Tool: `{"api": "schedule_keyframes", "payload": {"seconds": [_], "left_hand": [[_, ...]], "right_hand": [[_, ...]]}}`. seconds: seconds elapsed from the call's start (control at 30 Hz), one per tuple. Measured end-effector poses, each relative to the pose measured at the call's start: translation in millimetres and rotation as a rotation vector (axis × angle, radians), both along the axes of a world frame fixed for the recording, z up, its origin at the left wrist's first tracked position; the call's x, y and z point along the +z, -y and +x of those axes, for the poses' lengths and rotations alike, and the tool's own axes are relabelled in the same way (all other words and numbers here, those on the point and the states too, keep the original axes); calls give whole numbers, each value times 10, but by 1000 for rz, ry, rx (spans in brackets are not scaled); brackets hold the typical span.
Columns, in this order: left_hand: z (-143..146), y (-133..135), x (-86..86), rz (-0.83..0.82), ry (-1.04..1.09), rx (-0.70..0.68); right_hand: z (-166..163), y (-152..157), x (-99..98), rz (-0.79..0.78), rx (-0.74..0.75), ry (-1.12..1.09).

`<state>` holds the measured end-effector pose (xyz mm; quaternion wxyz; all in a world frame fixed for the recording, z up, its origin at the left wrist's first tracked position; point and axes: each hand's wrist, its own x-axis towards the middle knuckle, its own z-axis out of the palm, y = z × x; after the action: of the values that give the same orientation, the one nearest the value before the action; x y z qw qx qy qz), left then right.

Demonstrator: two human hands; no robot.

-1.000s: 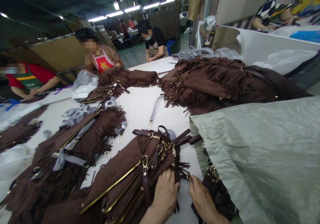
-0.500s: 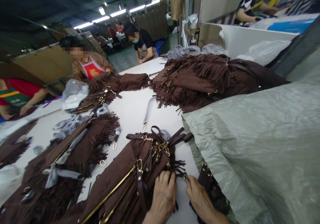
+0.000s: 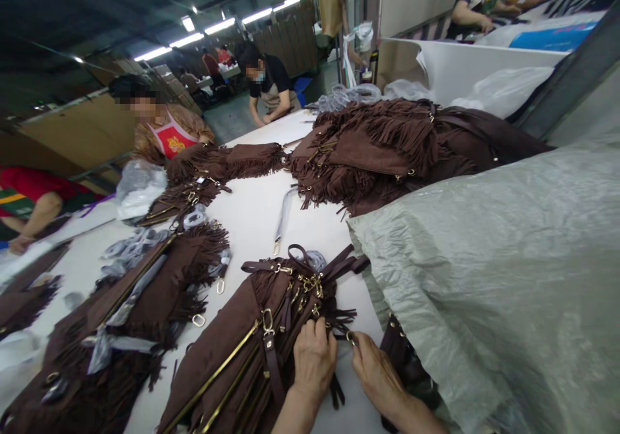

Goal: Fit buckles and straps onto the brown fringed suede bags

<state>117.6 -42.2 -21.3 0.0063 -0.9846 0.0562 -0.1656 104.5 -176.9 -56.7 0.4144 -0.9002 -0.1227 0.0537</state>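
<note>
A stack of dark brown fringed bags (image 3: 217,343) with gold zippers lies on the table in front of me. At its near right end, my left hand (image 3: 314,356) is closed, fingers curled over the edge of a bag. My right hand (image 3: 378,372) pinches a gold clasp (image 3: 349,337) on a short dark strap, which runs towards the left hand. What lies under the left fingertips is hidden. Several gold clasps (image 3: 310,285) and loose strap ends (image 3: 343,263) sit at the stack's top. A dark piece with gold eyelets (image 3: 400,350) lies beside my right wrist.
A large heap of brown fringed bags (image 3: 378,150) is at the back right, beside a grey-green plastic sheet (image 3: 484,259). More bags with wrapped straps (image 3: 130,292) lie at left. A wrapped strap (image 3: 285,214) rests on the white table (image 3: 252,208). Co-workers (image 3: 165,124) work across it.
Both hands have moved slightly up and left in view, the right still pinching the clasp. The camera view has shifted a little. At far left, a co-worker's arm has moved.
</note>
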Motion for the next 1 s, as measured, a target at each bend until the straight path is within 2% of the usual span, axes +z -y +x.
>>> {"api": "schedule_keyframes", "payload": {"seconds": [0.23,0.43,0.67,0.83,1.0], "left_hand": [[37,-56,17,-130,33,5],[81,-68,78,-268,-65,69],[71,-94,83,-350,-70,-4],[82,-103,102,-385,-64,-26],[87,-97,97,-405,-71,-29]], "right_hand": [[238,-250,3,-47,-22,204],[326,-377,-41,-35,-12,250],[351,-409,-84,-13,-21,254],[376,-441,-73,-55,18,229],[366,-444,-80,-57,-6,273]]}}
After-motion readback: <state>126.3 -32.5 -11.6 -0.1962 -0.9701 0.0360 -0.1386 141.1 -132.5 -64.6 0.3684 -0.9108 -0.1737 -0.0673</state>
